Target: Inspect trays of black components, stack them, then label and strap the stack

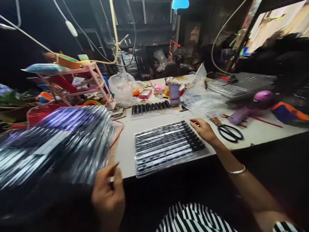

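Note:
A clear tray with rows of dark, glossy strips [164, 145] lies on the white table, near its front edge. My right hand [202, 129] is at the tray's back right corner, fingers stretched out and apart, a bracelet on the wrist. At the lower left, my left hand [109, 188] is raised in front of the table edge, thumb and forefinger curved toward each other with a gap between them. It is blurred, but nothing shows between its fingers. Beside it, on the left, stands a large stack of shiny, plastic-covered dark strips [72, 145].
Black-handled scissors [230, 133] lie right of my right hand. Behind the tray are a second tray of black pieces [151, 108], a phone [174, 93] and plastic bags [123, 88]. A pink rack [96, 80] stands back left, a purple hair-dryer-like object [263, 98] at right.

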Demonstrator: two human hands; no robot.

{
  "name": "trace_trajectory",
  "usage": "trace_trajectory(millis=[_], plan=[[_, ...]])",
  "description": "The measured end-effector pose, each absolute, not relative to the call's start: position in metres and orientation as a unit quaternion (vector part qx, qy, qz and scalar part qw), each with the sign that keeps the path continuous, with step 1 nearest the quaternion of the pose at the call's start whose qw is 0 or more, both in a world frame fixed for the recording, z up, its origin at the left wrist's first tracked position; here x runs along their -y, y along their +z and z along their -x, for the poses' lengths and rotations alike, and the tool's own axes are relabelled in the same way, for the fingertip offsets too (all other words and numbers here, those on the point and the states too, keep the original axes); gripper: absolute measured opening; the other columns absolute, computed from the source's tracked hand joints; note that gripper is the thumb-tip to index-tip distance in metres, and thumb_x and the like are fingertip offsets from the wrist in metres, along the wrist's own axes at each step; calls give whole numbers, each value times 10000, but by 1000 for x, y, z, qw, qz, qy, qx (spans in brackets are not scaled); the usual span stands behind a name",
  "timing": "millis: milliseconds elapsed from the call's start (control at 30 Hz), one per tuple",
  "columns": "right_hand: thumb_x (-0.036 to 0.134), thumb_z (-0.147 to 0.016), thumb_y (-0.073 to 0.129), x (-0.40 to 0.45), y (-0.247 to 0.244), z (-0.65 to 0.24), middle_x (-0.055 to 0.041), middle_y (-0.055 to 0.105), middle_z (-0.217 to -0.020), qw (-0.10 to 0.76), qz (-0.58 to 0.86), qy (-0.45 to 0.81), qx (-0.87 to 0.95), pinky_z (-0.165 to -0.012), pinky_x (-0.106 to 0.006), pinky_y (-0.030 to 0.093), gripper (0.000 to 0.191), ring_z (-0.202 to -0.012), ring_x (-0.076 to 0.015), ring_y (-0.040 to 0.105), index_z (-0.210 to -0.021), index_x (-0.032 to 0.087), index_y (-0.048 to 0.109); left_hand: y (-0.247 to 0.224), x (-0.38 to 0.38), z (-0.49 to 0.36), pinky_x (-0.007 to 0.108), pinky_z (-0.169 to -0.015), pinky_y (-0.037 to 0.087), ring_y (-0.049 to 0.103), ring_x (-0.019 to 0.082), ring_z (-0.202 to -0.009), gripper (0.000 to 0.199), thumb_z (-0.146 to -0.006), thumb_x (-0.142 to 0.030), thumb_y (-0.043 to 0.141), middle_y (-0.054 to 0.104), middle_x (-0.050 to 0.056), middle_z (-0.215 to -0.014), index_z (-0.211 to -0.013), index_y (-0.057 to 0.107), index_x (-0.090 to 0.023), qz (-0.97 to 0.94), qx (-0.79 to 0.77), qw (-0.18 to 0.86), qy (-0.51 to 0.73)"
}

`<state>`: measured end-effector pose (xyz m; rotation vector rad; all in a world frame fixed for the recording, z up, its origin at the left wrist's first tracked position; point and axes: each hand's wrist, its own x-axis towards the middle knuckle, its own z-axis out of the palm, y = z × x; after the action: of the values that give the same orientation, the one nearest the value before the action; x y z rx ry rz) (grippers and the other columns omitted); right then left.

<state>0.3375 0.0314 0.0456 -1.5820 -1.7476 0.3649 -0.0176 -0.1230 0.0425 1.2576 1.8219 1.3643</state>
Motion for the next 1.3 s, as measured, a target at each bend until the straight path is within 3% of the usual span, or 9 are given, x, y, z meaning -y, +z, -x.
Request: trace_trajectory(millis=[233, 333, 500, 733, 900, 1033, 1100, 1200, 1300], plan=[[347, -879, 421, 24, -4, -344, -127, 599, -1115, 325, 645, 75, 688, -885, -452, 415, 386, -1035, -274, 529, -1188, 182, 583, 2, 43, -16, 527, -1053, 286, 330, 326, -1319, 521, -894, -456, 368, 334, 172, -1445, -1309, 471, -159, -668, -662, 157, 300], [329, -905, 382, 28, -6, -333, -153, 552, -1209, 295, 651, 54, 697, -877, -488, 377, 417, -1087, -315, 484, -1255, 174, 547, -10, 32, -12, 513, -1060, 278, 290, 315, -1345, 535, -914, -450, 316, 247, 166, -1495, -1346, 434, -158, -691, -664, 127, 257], [311, -942, 314, 33, -5, -328, -205, 494, -1307, 214, 637, -55, 738, -864, -458, 384, 448, -1089, -307, 490, -1285, 106, 516, -10, 18, -9, 493, -1071, 275, 290, 302, -1346, 516, -912, -415, 332, 326, 156, -1462, -1322, 462, -131, -734, -650, 39, 194], [250, -932, 307, -20, -7, -354, -204, 561, -1234, 99, 502, -161, 844, -781, -447, 408, 394, -933, -285, 595, -1184, 125, 583, 33, 57, -29, 580, -1069, 227, 435, 303, -1257, 447, -907, -393, 420, 517, 184, -1306, -1212, 546, -91, -773, -629, -27, 74], [43, -810, 314, -103, 22, -302, -197, 636, -964, -9, 441, -66, 895, -761, -513, 395, 438, -856, -320, 605, -1146, 100, 589, 47, 121, -44, 625, -1075, 149, 441, 322, -1248, 552, -876, -530, 415, 557, 188, -1261, -1205, 545, -107, -819, -568, 7, 78], [-2, -754, 328, -134, 31, -217, -272, 595, -1106, 23, 368, -7, 929, -789, -587, 393, 492, -963, -382, 590, -1184, 34, 564, 37, 126, -78, 635, -1076, -16, 384, 317, -1290, 689, -853, -616, 373, 572, 173, -1250, -1265, 468, -71, -887, -437, 63, 137], [-5, -732, 361, -128, 31, -182, -231, 543, -1253, 47, 306, 32, 950, -878, -555, 394, 534, -1103, -371, 537, -1230, 57, 545, 38, 107, -105, 627, -1084, -6, 285, 284, -1349, 655, -885, -565, 358, 480, 109, -1366, -1351, 359, -104, -902, -388, 128, 141], [-20, -719, 365, -101, 34, -169, -53, 514, -1350, 71, 206, 90, 972, -1004, -420, 376, 623, -1260, -254, 434, -1277, 202, 531, 46, 74, -138, 624, -1085, 103, 184, 286, -1383, 613, -885, -519, 410, 386, 41, -1443, -1381, 320, -170, -902, -363, 184, 142], [31, -807, 343, -70, 36, -221, 22, 544, -1321, 71, 170, 123, 975, -997, -371, 413, 548, -1232, -176, 475, -1238, 291, 560, 51, 57, -133, 518, -1112, 182, 292, 257, -1349, 557, -874, -498, 454, 475, 46, -1381, -1343, 402, -203, -894, -362, 202, 168]])
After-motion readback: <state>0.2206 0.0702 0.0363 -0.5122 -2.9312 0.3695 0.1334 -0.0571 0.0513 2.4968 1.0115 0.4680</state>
